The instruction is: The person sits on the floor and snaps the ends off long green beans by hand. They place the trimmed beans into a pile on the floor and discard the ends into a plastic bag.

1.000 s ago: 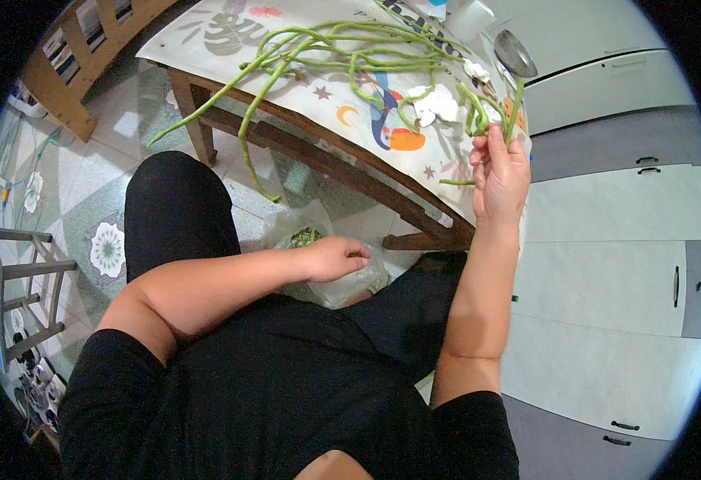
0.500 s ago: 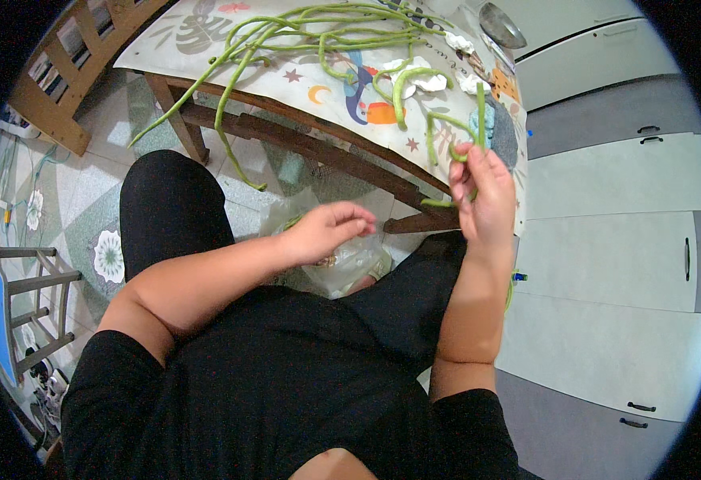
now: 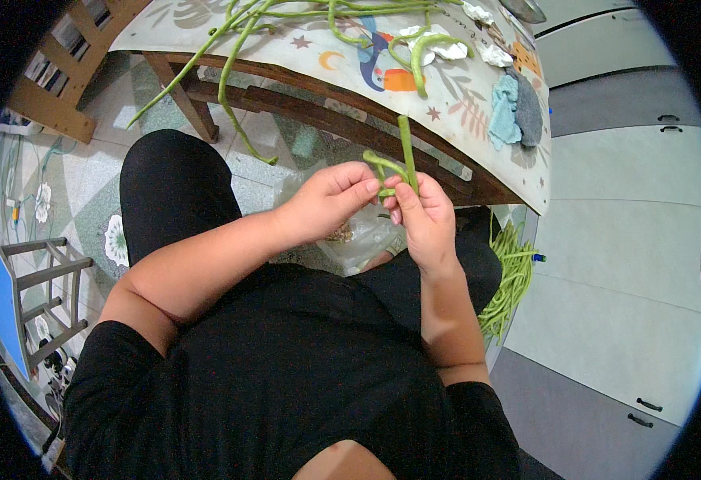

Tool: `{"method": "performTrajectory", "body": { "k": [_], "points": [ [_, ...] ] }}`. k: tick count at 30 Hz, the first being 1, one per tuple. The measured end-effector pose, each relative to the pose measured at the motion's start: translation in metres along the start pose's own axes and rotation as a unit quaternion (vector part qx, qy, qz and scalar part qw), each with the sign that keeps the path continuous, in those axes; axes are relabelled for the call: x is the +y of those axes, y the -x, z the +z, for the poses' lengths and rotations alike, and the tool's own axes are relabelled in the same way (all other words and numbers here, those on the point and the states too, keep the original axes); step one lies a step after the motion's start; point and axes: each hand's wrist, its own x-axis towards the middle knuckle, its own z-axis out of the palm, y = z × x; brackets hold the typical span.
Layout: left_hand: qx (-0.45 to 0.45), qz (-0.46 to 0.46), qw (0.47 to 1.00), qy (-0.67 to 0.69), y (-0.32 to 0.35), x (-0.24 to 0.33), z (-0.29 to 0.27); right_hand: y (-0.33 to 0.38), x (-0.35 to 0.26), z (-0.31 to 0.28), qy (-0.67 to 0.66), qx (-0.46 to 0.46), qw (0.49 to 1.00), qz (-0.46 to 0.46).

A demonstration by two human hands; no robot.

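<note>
In front of my body both hands meet on a green long bean (image 3: 408, 152). My right hand (image 3: 425, 216) grips several of its lengths, one standing upright above the fingers and another bent over to the left. The thumb and fingers of my left hand (image 3: 334, 198) are pinched at the bean's left part, touching or almost touching the right fingertips. Below the hands, a clear plastic bag (image 3: 366, 244) lies between my knees, partly hidden. Whole long beans (image 3: 226, 80) spread across the table, two drooping over its front edge. A shorter curled bean (image 3: 419, 68) rests by crumpled white tissue (image 3: 449, 50).
The table (image 3: 466, 152) has a printed cover and wooden legs. Teal and grey cloths (image 3: 504, 116) lie at its right end. A heap of long beans (image 3: 510, 280) sits beside my right leg, near pale cabinets (image 3: 614, 256). A blue-topped stool (image 3: 8, 308) stands left.
My right hand has come down and left from the table edge with the bean. The left hand has risen to meet it and closed on it. The view has shifted, showing the heap at right.
</note>
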Motion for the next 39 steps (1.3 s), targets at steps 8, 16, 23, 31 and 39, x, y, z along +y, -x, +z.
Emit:
{"method": "performTrajectory", "body": {
  "k": [8,16,23,31,39],
  "points": [
    [-0.053,0.026,0.992,0.111,0.000,-0.009,0.004,0.002,0.004,0.002,-0.153,-0.002,0.988,0.008],
    [-0.132,-0.112,0.971,0.166,0.004,0.002,0.006,-0.001,0.000,-0.023,-0.292,-0.007,0.956,-0.030],
    [-0.017,-0.155,0.953,0.259,-0.001,-0.015,0.010,0.004,0.008,-0.017,-0.287,-0.044,0.957,0.021],
    [0.050,-0.146,0.954,0.259,-0.006,-0.014,0.005,0.001,0.011,-0.015,-0.210,-0.010,0.977,0.043],
    [0.009,-0.199,0.926,0.322,-0.004,-0.005,0.004,-0.007,0.016,-0.042,-0.350,0.005,0.937,0.002]
  ]
}}
